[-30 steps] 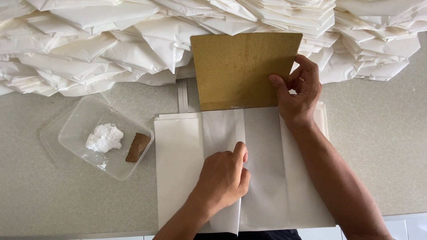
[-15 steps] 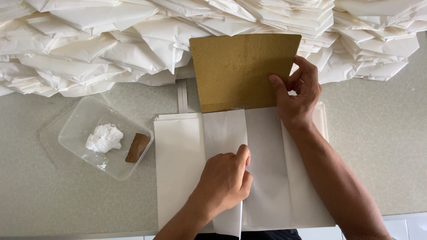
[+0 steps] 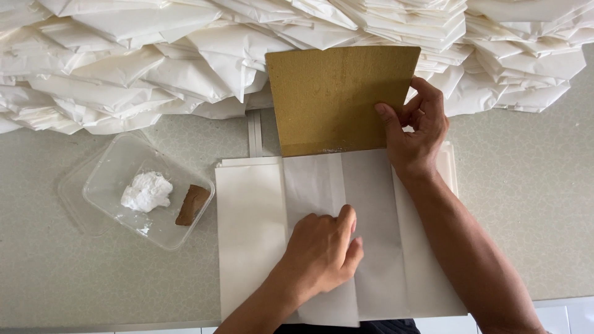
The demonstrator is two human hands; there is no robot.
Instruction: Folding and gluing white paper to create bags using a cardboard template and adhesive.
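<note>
Presently catalogued, 2 hands at work on 1 sheet. Right hand: thumb on the near face and fingers curled round the right edge of a flat rectangular brown cardboard template, pinching it; the card's lower edge lies just left of that grip, tucked under the top of a white paper sheet folded lengthwise into overlapping panels. Left hand: loosely closed, knuckles bent, fingertips pressed down on the central folded strip of the same sheet, holding nothing, only bearing on the paper; the fold's long edge runs just right of the fingertips. Beneath this press lies a stack of flat white paper sheets, its left margin showing well to the left of the hand. Further left of the left hand, apart from the stack's edge: 1 clear shallow plastic tray holding 1 lump of white paste and 1 small brown wedge-shaped piece, the 2 lying near each other. Beyond the right hand's grip, behind the card: a wide heap of folded white paper bags, spanning the full width. All rests on a pale speckled grey worktop.
</note>
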